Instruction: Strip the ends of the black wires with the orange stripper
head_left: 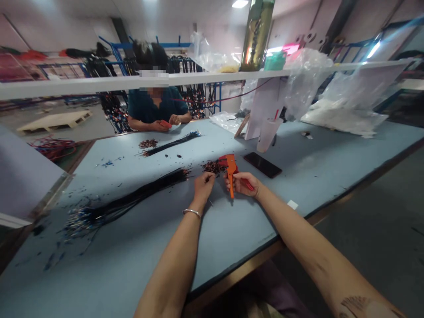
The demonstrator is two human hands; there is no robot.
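Note:
My right hand is wrapped around the handles of an orange and red wire stripper, its head pointing up and to the left. Just left of the tool, my left hand is pinched on a thin dark wire, mostly hidden by the fingers. A heap of small dark and copper-coloured scraps lies beyond my left hand, beside the stripper's head. To the left stretches a long bundle of black wires, with blue and bare tips at its near end.
A dark phone lies right of the stripper, with a plastic cup behind it. Across the table a co-worker holds a red tool by a second wire bundle. A shelf crosses above; plastic bags sit at right.

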